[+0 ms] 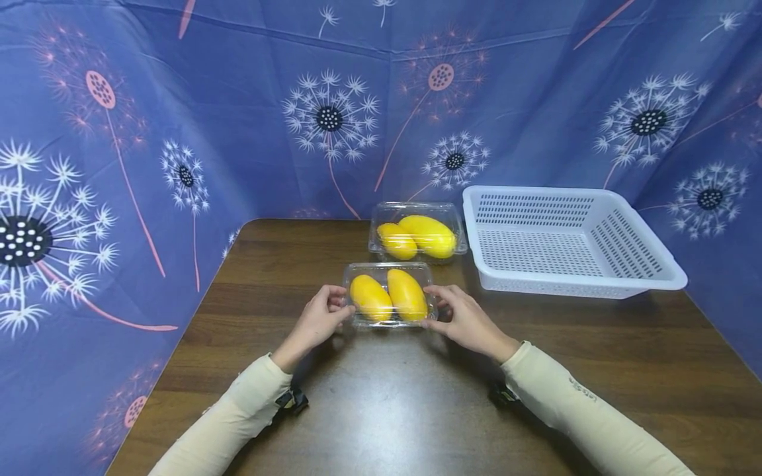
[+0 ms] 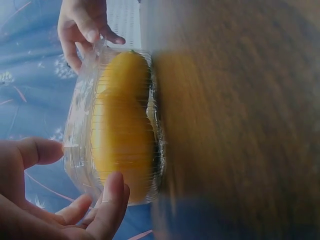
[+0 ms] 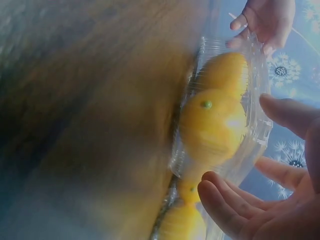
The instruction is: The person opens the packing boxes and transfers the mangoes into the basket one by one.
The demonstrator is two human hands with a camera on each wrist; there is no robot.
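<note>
A clear plastic clamshell box (image 1: 388, 325) with two yellow mangoes (image 1: 407, 295) inside sits on the wooden table, its lid down. My left hand (image 1: 318, 317) holds the left end, with the thumb by the front corner and the fingers along the side. At the opposite end my right hand (image 1: 467, 322) grips in the same way, thumb low and index finger by the upper corner. In the left wrist view, fingertips (image 2: 114, 186) lie against the ribbed wall of the box. From the right wrist, the right thumb (image 3: 280, 112) reaches the lid's edge.
Just behind stands a second clear box (image 1: 387, 211) holding two more mangoes (image 1: 430, 235). To its right is a large white perforated plastic basket (image 1: 571, 281). The brown table (image 1: 381, 403) ends at a blue dandelion-patterned cloth (image 1: 250, 132) at the back and sides.
</note>
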